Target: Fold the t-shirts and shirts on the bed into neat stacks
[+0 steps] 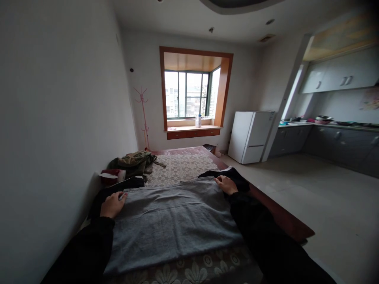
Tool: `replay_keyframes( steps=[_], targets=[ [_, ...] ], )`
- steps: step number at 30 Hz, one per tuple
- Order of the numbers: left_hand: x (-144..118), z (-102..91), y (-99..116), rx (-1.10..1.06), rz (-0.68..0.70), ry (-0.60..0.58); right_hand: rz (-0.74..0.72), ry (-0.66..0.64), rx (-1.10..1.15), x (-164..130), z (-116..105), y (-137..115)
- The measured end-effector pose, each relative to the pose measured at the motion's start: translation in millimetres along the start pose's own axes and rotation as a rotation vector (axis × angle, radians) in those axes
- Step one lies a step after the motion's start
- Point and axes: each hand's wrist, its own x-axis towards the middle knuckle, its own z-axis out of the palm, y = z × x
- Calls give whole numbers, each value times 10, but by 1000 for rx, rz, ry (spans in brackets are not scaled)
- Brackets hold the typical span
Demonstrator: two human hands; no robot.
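Observation:
A grey cloth (174, 221), perhaps a garment, lies spread nearly flat on the table, with light creases across it. My left hand (113, 204) pinches its far left corner. At the far right corner my right hand (226, 184) holds the edge between thumb and fingers. Black fabric (241, 179) shows beyond the right corner, and more black fabric (102, 197) lies beside my left hand. Whether these black parts belong to the grey cloth I cannot tell.
A patterned lace tablecloth (183, 163) covers the dark red table (284, 215). An olive backpack (134, 161) and a red-and-white item (111, 176) sit at the far left by the wall. Behind stand a pink coat rack (144, 114) and a white fridge (251, 136).

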Motion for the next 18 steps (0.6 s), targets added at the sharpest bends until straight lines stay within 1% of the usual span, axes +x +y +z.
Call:
replay_keyframes(
  steps=[2, 4, 9, 13, 16, 18],
  targets=[
    [161, 124, 2, 45, -40, 18, 47, 2, -61, 151, 127, 3],
    [260, 212, -37, 65, -75, 31, 78, 4, -103, 242, 238, 43],
    [386, 307, -183, 48, -112, 8, 101, -23, -81, 397, 400, 222],
    [469, 297, -218, -44, -148, -6, 113, -19, 59, 516, 411, 292],
    [472, 255, -157, -188, -140, 31, 99, 43, 239, 531, 354, 260],
    [431, 198, -79, -313, -113, 73, 68, 107, 387, 485, 280, 214]
  ],
)
